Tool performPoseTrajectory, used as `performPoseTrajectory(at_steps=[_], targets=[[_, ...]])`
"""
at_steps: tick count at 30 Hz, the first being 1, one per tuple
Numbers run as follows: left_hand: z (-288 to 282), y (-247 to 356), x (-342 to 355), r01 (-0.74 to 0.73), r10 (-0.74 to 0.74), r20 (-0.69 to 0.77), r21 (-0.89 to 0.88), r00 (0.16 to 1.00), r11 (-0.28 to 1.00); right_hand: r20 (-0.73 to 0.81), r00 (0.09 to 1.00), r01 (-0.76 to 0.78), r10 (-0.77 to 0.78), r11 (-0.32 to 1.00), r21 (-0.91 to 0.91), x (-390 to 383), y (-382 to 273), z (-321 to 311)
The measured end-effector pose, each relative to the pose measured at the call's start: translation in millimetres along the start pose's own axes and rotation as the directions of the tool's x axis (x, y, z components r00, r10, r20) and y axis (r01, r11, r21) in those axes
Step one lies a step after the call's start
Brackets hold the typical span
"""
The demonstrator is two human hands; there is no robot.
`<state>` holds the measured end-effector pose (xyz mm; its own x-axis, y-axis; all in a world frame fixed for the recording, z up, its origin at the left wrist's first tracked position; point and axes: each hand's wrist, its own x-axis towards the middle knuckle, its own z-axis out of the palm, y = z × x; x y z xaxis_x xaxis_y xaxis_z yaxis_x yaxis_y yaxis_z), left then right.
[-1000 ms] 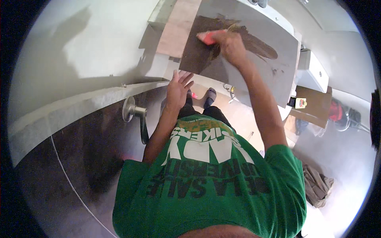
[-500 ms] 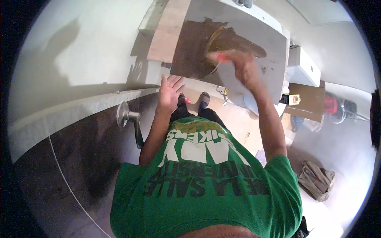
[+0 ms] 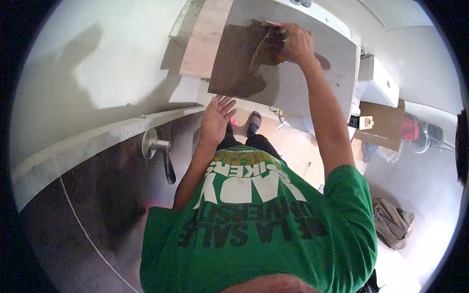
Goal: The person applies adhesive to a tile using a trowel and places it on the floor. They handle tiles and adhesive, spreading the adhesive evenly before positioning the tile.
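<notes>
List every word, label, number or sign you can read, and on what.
Green T-shirt: large white and dark lettering, legible in part; wording not copied here.
Small yellow item at right: markings too small to read.
Tan floor surface: small dark mark, too small to read.

Bare grey board [image 3: 338, 68] lies free farther right of your right hand [image 3: 299, 45], a white box-shaped fixture [image 3: 382, 83] standing past its edge. Between the board's near side and your shirt [image 3: 259, 219], your left hand [image 3: 216, 121] has open room rightward up to your right forearm [image 3: 326, 110]; a lever handle [image 3: 166, 154] juts out to that hand's left, nearer you
</notes>
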<state>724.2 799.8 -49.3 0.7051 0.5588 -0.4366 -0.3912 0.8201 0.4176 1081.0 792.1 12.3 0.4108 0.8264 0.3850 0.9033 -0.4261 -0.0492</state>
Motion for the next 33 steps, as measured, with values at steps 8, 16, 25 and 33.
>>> performPoseTrajectory(at_steps=[8, 16, 25, 33], targets=[[2.6, 0.2, 5.0, 0.028, -0.028, -0.049, -0.001, 0.998, 1.000, -0.014, 0.952, 0.266, -0.306, 0.803, 0.533, -43.5, -81.7, -53.1], [-25.0, 2.2, 13.4, 0.076, -0.067, 0.073, -0.121, 0.995, 0.990, 0.301, 0.843, 0.264, -0.445, 0.831, 0.489, -143.3, -112.7, -106.4], [-16.6, 0.4, 10.0, 0.024, -0.023, 0.056, -0.005, 0.998, 1.000, -0.002, 0.998, 0.053, -0.055, 0.960, 0.275, -54.9, -16.7, -104.1], [-1.3, 4.1, 7.9, -0.014, 0.016, -0.092, 0.027, 0.996, 1.000, -0.005, 1.000, -0.014, 0.015, 0.987, 0.162, -38.6, -16.3, -23.6]])
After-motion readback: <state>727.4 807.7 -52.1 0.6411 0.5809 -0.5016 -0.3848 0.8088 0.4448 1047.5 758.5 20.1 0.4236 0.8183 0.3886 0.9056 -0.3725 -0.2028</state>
